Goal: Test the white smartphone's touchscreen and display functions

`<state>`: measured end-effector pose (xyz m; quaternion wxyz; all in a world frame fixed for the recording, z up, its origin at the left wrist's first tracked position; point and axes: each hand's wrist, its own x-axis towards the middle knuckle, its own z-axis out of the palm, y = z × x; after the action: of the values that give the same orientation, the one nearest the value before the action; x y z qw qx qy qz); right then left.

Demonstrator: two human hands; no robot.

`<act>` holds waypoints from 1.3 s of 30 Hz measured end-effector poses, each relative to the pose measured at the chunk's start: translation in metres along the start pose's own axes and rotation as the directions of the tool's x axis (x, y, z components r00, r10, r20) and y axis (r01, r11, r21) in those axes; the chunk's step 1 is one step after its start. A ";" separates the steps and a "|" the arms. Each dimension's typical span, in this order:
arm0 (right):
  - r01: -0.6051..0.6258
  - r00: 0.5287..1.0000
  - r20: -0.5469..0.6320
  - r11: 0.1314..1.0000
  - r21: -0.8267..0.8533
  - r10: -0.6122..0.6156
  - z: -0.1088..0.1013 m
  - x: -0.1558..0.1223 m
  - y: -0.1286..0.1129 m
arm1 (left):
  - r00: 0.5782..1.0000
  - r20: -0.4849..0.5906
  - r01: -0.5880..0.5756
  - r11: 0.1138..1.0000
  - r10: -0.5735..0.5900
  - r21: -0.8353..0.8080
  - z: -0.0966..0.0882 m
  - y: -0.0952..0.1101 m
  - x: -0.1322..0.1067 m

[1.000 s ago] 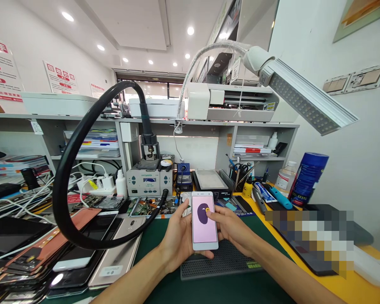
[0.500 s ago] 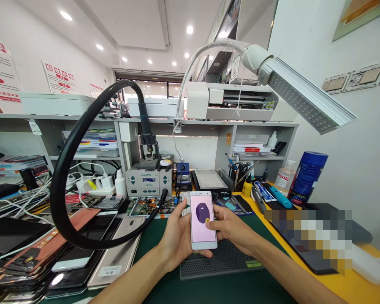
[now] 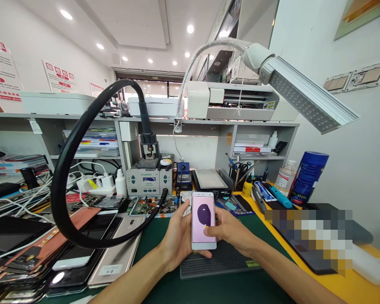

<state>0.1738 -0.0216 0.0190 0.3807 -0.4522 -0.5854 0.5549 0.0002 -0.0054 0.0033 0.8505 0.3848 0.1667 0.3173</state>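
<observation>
A white smartphone (image 3: 200,230) is held upright over the bench, its lit screen facing me. The screen is pink with a dark purple shape and a small yellow spot. My left hand (image 3: 177,235) wraps the phone from the left and behind, with fingertips showing below its lower edge. My right hand (image 3: 233,228) grips the right side, and its thumb rests on the lower part of the screen by the yellow spot. The other right fingers are partly hidden behind the phone. Under both hands lies a dark perforated mat (image 3: 215,266) on a green work surface (image 3: 164,287).
Stacked phones (image 3: 114,257) fill the left side. A thick black hose (image 3: 55,185) loops from the hot-air station (image 3: 148,181). Circuit boards (image 3: 153,206) lie behind my hands. Bottles and tools, including a blue can (image 3: 308,177), stand at right. A lamp (image 3: 310,95) hangs above.
My right thumb has slid down the screen. The yellow spot has moved down with it, and the purple shape has stretched downward. The grip on the phone looks the same.
</observation>
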 end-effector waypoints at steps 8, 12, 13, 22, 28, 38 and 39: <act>0.030 0.998 -0.049 0.999 -0.012 -0.030 0.004 0.001 0.004 | 0.998 0.001 -0.059 0.996 0.059 0.064 -0.001 -0.004 0.001; 0.040 0.997 -0.062 0.999 -0.007 -0.041 0.006 0.002 0.006 | 0.997 -0.026 -0.066 0.993 0.069 0.097 0.002 -0.004 0.001; 0.033 0.997 -0.070 0.999 -0.005 -0.034 0.007 0.002 0.007 | 0.997 -0.027 -0.066 0.992 0.069 0.106 0.003 -0.003 0.000; -0.028 0.990 -0.136 1.000 0.013 0.030 0.009 0.000 0.000 | 0.997 -0.019 -0.070 0.984 0.074 0.165 0.009 -0.003 -0.002; -0.043 0.989 -0.139 0.999 0.014 0.044 0.010 0.000 -0.003 | 0.997 -0.032 -0.065 0.983 0.071 0.172 0.010 -0.004 -0.002; -0.059 0.987 -0.143 0.995 0.085 0.071 0.007 0.002 0.001 | 0.997 -0.034 -0.063 0.984 0.069 0.164 0.013 -0.004 -0.002; -0.055 0.988 -0.141 0.994 0.097 0.069 0.007 0.002 0.001 | 0.997 -0.031 -0.062 0.985 0.068 0.161 0.012 -0.004 -0.002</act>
<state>0.1666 -0.0219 0.0176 0.4251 -0.4911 -0.5156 0.5588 0.0066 -0.0154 0.0088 0.8029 0.4513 0.1945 0.3375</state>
